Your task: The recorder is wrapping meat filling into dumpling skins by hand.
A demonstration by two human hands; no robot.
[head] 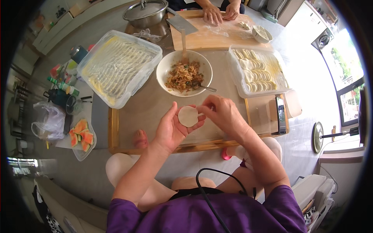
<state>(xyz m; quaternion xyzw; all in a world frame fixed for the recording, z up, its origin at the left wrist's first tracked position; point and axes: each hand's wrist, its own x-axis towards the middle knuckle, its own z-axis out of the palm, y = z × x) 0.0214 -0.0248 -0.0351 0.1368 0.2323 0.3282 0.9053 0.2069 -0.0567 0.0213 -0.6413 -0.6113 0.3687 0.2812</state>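
Observation:
My left hand (176, 123) is palm up, with a round dough wrapper (188, 116) lying flat across its fingers. Close to the wrapper's right edge, my right hand (220, 112) pinches a thin pale piece (201, 114), perhaps a wrapper seen edge-on. Just beyond both hands stands a white bowl (161, 76) of chopped filling (183, 74). A metal spoon (208, 88) rests in it, handle towards me, and a flat wooden stick (183, 43) stands upright at the far side. On the right, a plastic box (260, 93) holds rows of dumplings (260, 75).
At left sits a plastic box (125, 97) with pale rows inside. Another person's hands (218, 13) press on a floured wooden board (201, 42), where a cleaver (183, 24) lies. A lidded pot (145, 17), watermelon pieces (81, 134) and a phone (280, 115) are around the table.

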